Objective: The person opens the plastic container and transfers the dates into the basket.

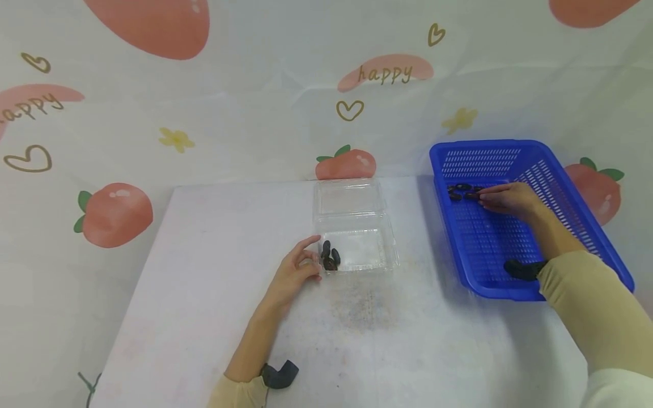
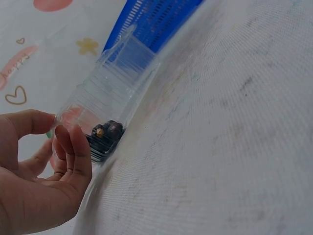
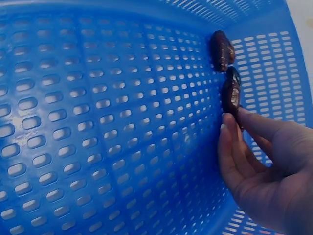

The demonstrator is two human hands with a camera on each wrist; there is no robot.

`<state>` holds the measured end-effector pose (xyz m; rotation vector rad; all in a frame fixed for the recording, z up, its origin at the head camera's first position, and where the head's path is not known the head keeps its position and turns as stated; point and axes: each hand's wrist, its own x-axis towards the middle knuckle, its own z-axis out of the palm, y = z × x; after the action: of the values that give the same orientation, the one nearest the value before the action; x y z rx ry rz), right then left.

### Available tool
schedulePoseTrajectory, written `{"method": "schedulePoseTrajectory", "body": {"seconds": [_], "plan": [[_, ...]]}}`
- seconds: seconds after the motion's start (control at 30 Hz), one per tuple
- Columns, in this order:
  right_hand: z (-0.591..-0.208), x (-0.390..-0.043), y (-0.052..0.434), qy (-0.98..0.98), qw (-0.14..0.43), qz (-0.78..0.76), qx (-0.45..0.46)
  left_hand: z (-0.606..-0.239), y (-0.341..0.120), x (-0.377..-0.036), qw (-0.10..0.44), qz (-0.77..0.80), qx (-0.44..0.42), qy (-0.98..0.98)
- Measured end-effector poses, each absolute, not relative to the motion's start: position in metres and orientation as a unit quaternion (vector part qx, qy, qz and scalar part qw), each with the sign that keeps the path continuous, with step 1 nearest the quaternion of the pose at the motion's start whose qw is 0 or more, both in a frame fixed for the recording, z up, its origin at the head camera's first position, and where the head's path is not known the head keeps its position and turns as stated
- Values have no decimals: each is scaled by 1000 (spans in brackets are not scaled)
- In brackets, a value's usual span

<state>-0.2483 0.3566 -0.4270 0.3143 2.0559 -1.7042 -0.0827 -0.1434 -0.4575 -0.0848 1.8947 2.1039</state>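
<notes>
A clear plastic clamshell box (image 1: 359, 249) lies with its lid (image 1: 349, 199) folded back on the white table. Several dark, glossy dates (image 1: 335, 256) are gathered at the box's left end. My left hand (image 1: 293, 275) holds that end, its fingers curved around the box's side; the left wrist view shows the fingertips (image 2: 80, 139) right at the plastic wall. Over in the blue basket (image 1: 451, 249), my right hand (image 1: 510, 199) pinches the end of a date (image 3: 231, 90) between thumb and fingers. Other dates (image 1: 455, 196) lie close by in the basket's far left corner.
The blue basket stands on the table's right side, with high perforated walls around the right hand. Behind the table hangs a white cloth (image 1: 255, 113) printed with red fruit, hearts and flowers. Bare white tabletop (image 1: 214, 243) extends left of the box.
</notes>
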Motion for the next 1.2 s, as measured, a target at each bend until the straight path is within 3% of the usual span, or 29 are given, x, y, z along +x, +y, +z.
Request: {"method": "schedulePoseTrajectory", "body": {"seconds": [0.43,0.8,1.2], "plan": [[-409,-244,359,829,181,-524,73,-460,-144,-84,158,732,-27,662],[-361,-221,310,836,150,-528,-10,-459,-145,-84,162,731,-31,663],[-340,-192,253,840,143,-520,-50,-458,-142,-85,160,727,-40,667]]}}
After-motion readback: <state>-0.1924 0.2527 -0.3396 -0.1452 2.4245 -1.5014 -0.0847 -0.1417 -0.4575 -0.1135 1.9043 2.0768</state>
